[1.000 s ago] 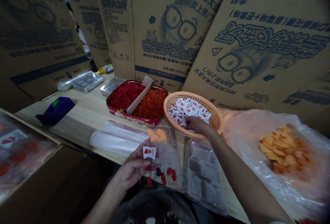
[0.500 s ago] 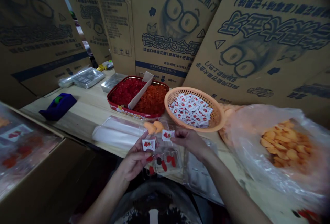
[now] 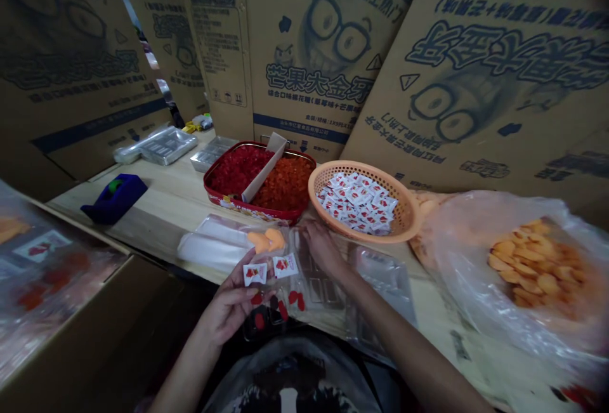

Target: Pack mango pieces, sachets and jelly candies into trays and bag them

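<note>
White-and-red paper sachets (image 3: 356, 203) are the focus on this pale wooden table (image 3: 157, 222)! One small sachet (image 3: 255, 274) is gripped in the left hand (image 3: 228, 305), and a second small sachet (image 3: 285, 266) sits just beside it, though I can't tell whether those fingers have it too. The right hand (image 3: 323, 249) is open, fingers spread down on a clear compartmented plastic tray (image 3: 316, 280), with no sachet in its grip. Red and dark jelly pieces (image 3: 295, 301) lie in the tray just below the sachets, and two orange mango-shaped pieces (image 3: 266, 242) sit near its far edge. The rest of the sachets are heaped in a round orange woven basket (image 3: 409, 222), right by the right hand. Beside that basket is a red tin (image 3: 228, 200) of diced red and orange pieces, split by a cardboard divider (image 3: 264, 169). Off to the right, a clear plastic bag (image 3: 476, 235) holds more orange pieces, and over on the left stands a blue tape dispenser (image 3: 114, 198). Printed brown cardboard sheets (image 3: 304, 39) line the back of the table!
</note>
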